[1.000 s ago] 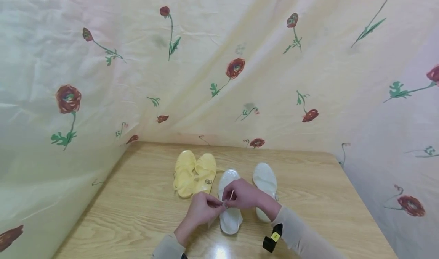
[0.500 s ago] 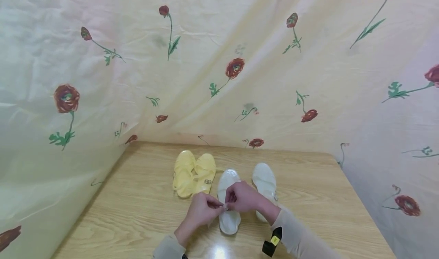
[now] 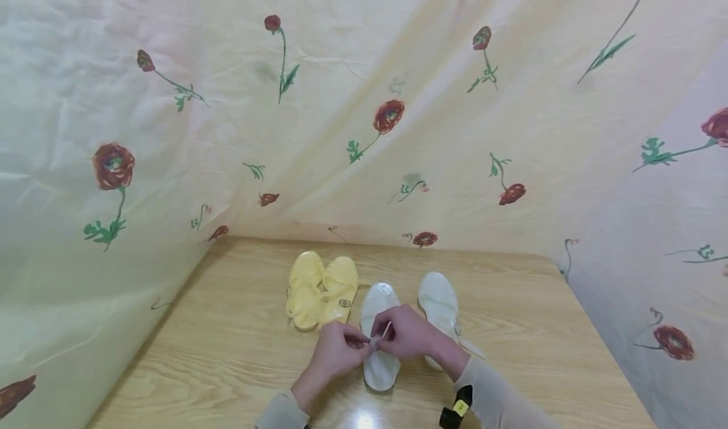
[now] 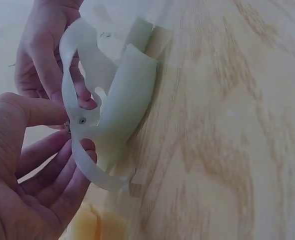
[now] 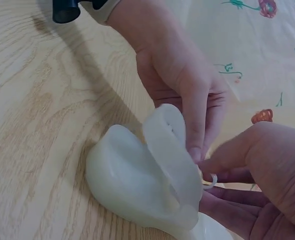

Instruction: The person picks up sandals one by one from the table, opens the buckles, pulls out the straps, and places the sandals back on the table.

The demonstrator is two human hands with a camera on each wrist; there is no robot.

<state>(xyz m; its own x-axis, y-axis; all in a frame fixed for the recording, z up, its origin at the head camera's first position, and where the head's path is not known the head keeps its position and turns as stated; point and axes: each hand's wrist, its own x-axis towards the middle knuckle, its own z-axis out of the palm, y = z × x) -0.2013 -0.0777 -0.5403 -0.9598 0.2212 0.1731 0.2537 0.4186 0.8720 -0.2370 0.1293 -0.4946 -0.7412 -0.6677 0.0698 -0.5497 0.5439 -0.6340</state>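
A white jelly sandal (image 3: 380, 375) lies sole-down on the wooden table, below both hands. My left hand (image 3: 338, 351) pinches its ankle strap (image 4: 87, 167) between thumb and fingers, right at the small buckle (image 5: 211, 182). Across from it, my right hand (image 3: 406, 332) pinches the thin strap end, which pokes up between its fingers in the head view. The fingertips of both hands meet at the buckle and partly hide it. In the right wrist view the strap loops up above the sandal's heel (image 5: 120, 170).
The second white sandal (image 3: 439, 299) lies to the right, partly behind my right wrist, its strap sticking out sideways. A pair of yellow sandals (image 3: 306, 283) sits at the left on the wooden table (image 3: 227, 334). A flower-printed cloth (image 3: 318, 132) hangs around the back and sides.
Both hands stay at the buckle with small finger movements. The thin strap end, hidden half a second ago, shows again between the right fingers. The second sandal's strap now shows beyond the right wrist.
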